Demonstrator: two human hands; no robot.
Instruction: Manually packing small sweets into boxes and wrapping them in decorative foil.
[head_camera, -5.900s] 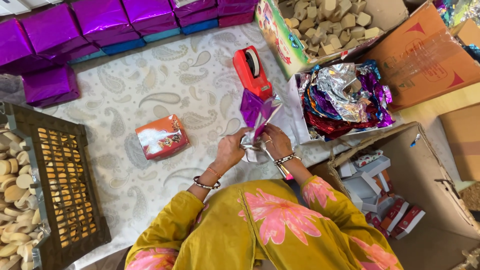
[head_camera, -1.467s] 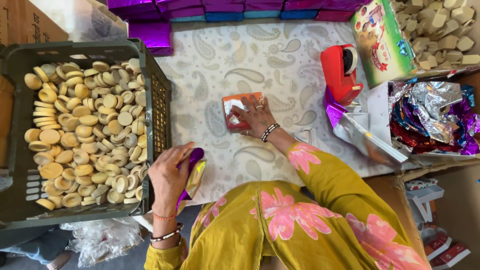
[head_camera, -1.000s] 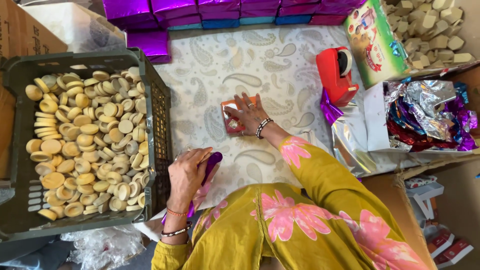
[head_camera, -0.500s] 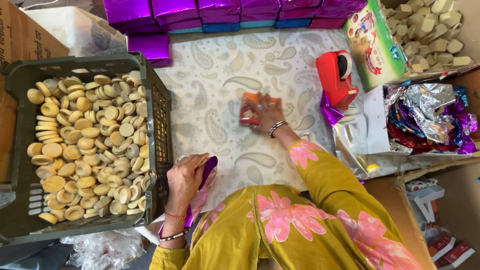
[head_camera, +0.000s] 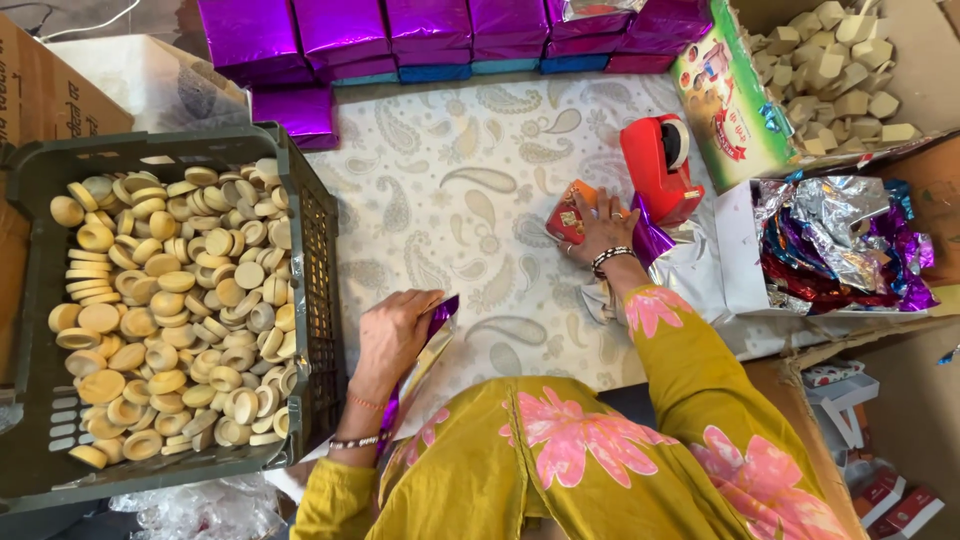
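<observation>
A person's left hand (head_camera: 392, 335) closes its grip on a purple foil sheet (head_camera: 425, 350) at the surface's near edge, while the right hand (head_camera: 598, 226) lies flat, fingers spread, on an unwrapped orange packet (head_camera: 566, 212) beside the red tape dispenser (head_camera: 657, 165). Wrapped purple boxes (head_camera: 430, 30) line the far edge; a crate of round discs (head_camera: 170, 300) waits alongside.

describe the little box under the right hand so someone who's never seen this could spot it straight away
Start at the paisley-printed table cover and find the red tape dispenser near its right edge. Just left of the dispenser the right hand presses on a small orange-red box. It is the only orange-red pack on the cloth; the wrapped boxes along the far edge are shiny purple.
</observation>
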